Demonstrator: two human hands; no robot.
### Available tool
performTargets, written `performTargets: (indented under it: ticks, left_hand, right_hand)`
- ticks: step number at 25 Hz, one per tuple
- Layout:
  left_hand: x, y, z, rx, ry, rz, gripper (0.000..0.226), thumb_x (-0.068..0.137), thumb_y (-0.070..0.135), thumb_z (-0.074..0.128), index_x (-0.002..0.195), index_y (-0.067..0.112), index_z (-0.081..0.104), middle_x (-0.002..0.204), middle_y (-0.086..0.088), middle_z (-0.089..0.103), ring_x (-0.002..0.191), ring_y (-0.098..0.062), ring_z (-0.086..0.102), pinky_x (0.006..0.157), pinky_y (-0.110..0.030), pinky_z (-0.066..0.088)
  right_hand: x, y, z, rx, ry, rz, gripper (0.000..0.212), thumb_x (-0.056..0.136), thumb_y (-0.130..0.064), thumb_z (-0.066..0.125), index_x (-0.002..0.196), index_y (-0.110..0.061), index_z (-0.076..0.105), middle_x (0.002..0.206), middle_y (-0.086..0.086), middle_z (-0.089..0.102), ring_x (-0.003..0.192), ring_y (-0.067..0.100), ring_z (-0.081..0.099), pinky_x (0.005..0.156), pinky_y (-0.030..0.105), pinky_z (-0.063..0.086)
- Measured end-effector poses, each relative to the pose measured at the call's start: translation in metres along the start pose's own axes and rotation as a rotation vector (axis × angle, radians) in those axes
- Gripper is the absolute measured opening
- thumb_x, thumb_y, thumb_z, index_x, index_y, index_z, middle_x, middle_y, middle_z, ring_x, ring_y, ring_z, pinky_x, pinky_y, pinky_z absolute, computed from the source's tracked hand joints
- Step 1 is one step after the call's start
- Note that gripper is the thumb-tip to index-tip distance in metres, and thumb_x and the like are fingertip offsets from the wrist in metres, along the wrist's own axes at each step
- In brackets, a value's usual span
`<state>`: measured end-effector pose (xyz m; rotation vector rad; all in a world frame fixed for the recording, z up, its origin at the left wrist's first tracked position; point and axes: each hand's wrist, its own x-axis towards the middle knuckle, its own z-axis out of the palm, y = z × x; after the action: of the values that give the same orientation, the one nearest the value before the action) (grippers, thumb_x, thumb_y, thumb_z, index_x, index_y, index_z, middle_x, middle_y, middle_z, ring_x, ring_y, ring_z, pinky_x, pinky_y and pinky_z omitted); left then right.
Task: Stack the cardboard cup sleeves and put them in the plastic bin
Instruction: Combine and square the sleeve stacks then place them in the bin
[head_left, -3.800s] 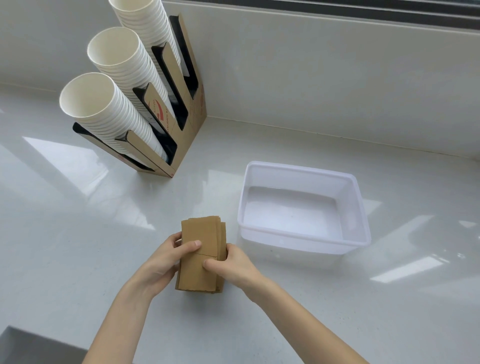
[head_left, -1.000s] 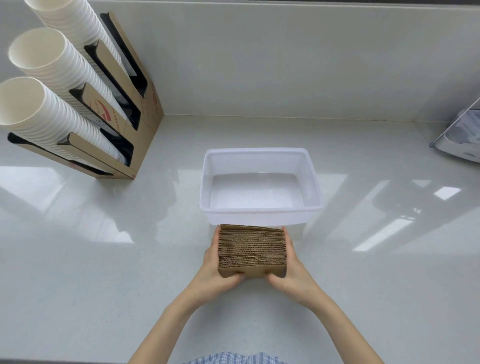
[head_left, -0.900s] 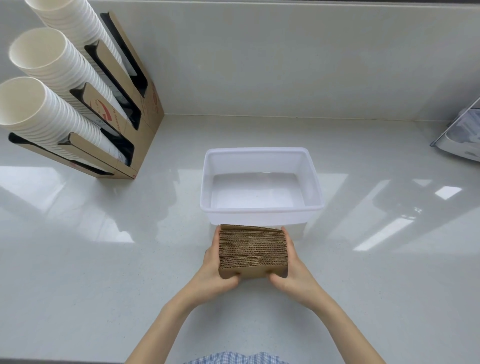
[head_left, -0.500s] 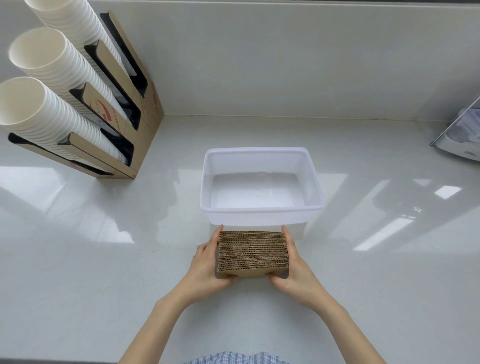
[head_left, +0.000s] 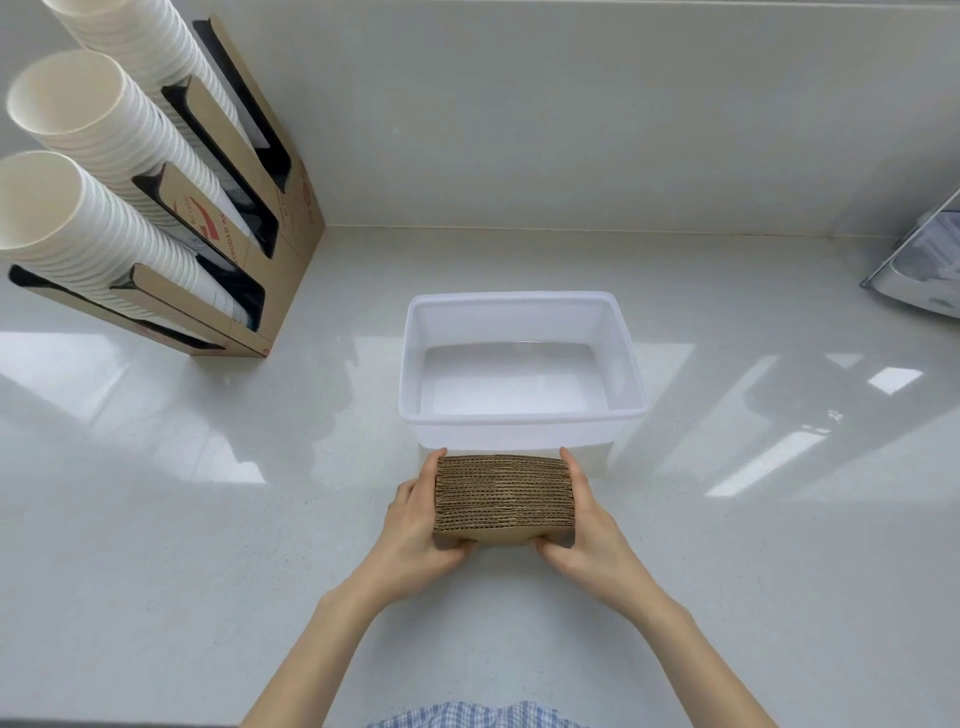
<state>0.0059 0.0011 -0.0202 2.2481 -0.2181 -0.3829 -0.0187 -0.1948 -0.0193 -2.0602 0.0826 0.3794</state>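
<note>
Two hands hold one squared-up stack of cardboard cup sleeves (head_left: 505, 498) just in front of the plastic bin (head_left: 519, 421), on the near side of its front wall. The left hand (head_left: 415, 525) is clamped on the stack's left end, fingers running up that side and thumb tucked under the near bottom corner. The right hand (head_left: 589, 525) is clamped on the right end in the same way, its fingertips reaching the stack's far corner close to the bin wall. The stack shows its corrugated edges upward, many thin layers pressed flat together, with a plain brown face turned toward the person. Whether its underside touches the surface (head_left: 208, 545) or sits slightly above it cannot be told.

Nothing lies inside the bin; it is white, translucent and rectangular, standing open on the glossy white surface. Well to the left of the bin and farther back, a brown cardboard cup holder (head_left: 249, 260) leans with three slanted columns of white paper cups (head_left: 88, 228) in its slots, their open mouths facing up and left. Far to the right of the bin, at the frame edge, part of a grey and white object (head_left: 924, 270) shows, too cut off to identify. A strip of blue checked fabric (head_left: 478, 716) appears at the bottom edge, nearer than the bin and below the forearms.
</note>
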Motion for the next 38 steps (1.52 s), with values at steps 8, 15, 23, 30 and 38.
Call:
performTargets:
  ticks: [8,15,23,30,38]
  left_hand:
    - [0.000,0.005,-0.007,-0.094,-0.023,-0.036,0.084,0.056,0.031,0.064,0.130,0.038,0.024,0.107,0.029,0.039,0.112,-0.009,0.030,0.095,-0.025,0.029]
    - [-0.009,0.009,-0.024,-0.383,-0.141,-0.119,0.078,0.055,0.044,0.068,0.122,0.050,0.029,0.125,0.009,0.045,0.116,-0.004,0.043,0.101,-0.028,0.035]
    - [-0.012,0.021,-0.023,-0.832,-0.050,-0.079,0.086,0.055,0.038,0.067,0.131,0.022,0.032,0.118,-0.004,0.057,0.103,-0.012,0.061,0.084,-0.023,0.053]
    - [-0.007,0.027,-0.036,-0.820,0.019,-0.051,0.082,0.054,0.043,0.064,0.128,0.020,0.039,0.110,-0.002,0.062,0.095,-0.009,0.065,0.076,-0.020,0.055]
    - [-0.003,0.035,-0.055,-0.715,-0.093,-0.005,0.080,0.056,0.047,0.062,0.129,0.026,0.038,0.120,-0.005,0.057,0.098,-0.012,0.065,0.076,-0.021,0.054]
  right_hand:
    - [-0.001,-0.001,-0.002,0.020,-0.008,0.003,0.093,0.075,-0.010,0.064,0.145,-0.025,0.005,0.122,-0.009,0.054,0.110,0.006,0.053,0.076,-0.009,0.034]
    - [-0.009,-0.016,-0.015,0.316,-0.118,0.059,0.074,0.066,-0.021,0.065,0.130,-0.035,0.029,0.113,-0.014,0.059,0.096,-0.011,0.058,0.077,0.007,0.048]
    - [-0.014,-0.038,-0.011,0.454,-0.146,0.083,0.096,0.051,-0.044,0.069,0.136,-0.027,0.027,0.112,-0.018,0.057,0.092,-0.015,0.058,0.073,0.010,0.048]
    - [-0.017,-0.067,-0.025,0.351,-0.199,0.120,0.096,0.069,-0.042,0.068,0.143,-0.036,0.007,0.108,-0.029,0.049,0.094,-0.019,0.050,0.075,0.012,0.045]
    - [0.003,-0.100,-0.037,0.070,-0.232,-0.025,0.066,0.081,-0.046,0.059,0.137,-0.038,0.026,0.131,-0.012,0.043,0.125,0.005,0.043,0.098,0.026,0.040]
